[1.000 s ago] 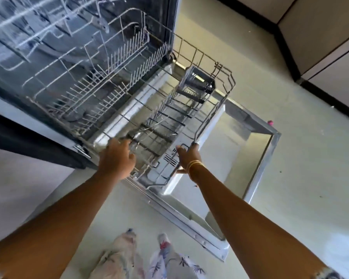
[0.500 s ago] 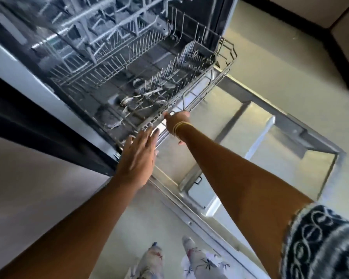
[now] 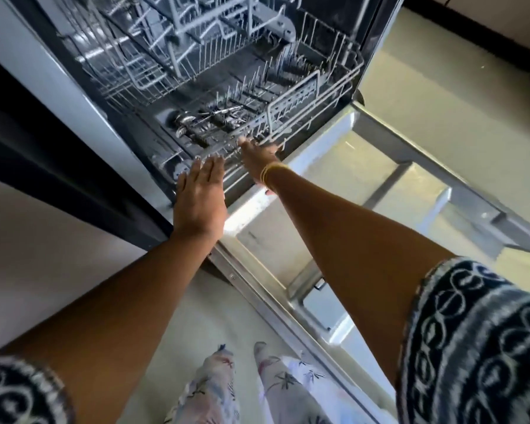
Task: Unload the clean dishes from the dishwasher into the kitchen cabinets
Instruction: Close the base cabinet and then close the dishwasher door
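Note:
The dishwasher stands open with its steel door (image 3: 410, 185) folded down flat. The lower wire rack (image 3: 312, 96) sits inside the tub and holds no dishes that I can see. The upper rack (image 3: 172, 50) above it also looks bare. My left hand (image 3: 201, 197) is flat, fingers stretched out, at the rack's front edge and holds nothing. My right hand (image 3: 259, 156), with a gold bangle at the wrist, rests its fingers against the lower rack's front rail; its fingertips are partly hidden by the wires.
The spray arm and filter (image 3: 202, 123) show through the rack floor. A dark cabinet front (image 3: 52, 166) runs along the left. Pale floor (image 3: 459, 87) lies to the right of the door, with a dark skirting at the far right. My feet (image 3: 245, 390) stand beside the door's hinge edge.
The lower rack has slid from out over the door back into the tub. My left hand let go of it and opened flat. My right hand followed the rack's front rail inward.

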A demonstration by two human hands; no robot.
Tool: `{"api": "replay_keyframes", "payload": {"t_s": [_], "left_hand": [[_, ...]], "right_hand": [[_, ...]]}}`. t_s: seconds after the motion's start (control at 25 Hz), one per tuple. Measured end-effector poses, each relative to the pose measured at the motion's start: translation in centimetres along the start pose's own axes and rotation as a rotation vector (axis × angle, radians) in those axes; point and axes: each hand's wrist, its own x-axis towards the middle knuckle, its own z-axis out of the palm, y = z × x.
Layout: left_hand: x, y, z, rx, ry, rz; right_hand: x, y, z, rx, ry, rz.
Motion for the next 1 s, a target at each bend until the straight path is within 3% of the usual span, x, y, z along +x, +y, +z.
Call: {"api": "replay_keyframes", "payload": {"t_s": [0.16,0.28,0.4,0.56,0.84,1.0], "left_hand": [[-1.3,2.6,-0.2,0.075,0.013,-0.134],[-5.5,6.9,1.0,0.075,-0.041,0.010],[-10.6,12.2,2.6,0.045,-0.195,0.194],[-16.8,18.0,4.4,-0.045,-0.340,0.277],[-25.5,23.9,7.7,0.021,-0.537,0.561],[-27.4,26.4,11.9,0.015,-0.550,0.626]], "right_hand": [[-5.6,7.4,-2.8,-0.257,-0.051,-0.068],[-8.1,13.9,-7.0,-0.313,0.009,0.060],[-11.4,18.3,-9.8,-0.289,0.087,0.108],[-16.6,23.8,-13.8,-0.257,0.292,0.171],[-24.2,35.5,-20.9,-0.310,0.636,0.505],[-24.2,39.3,-21.9,-0.200,0.856,0.474]]}}
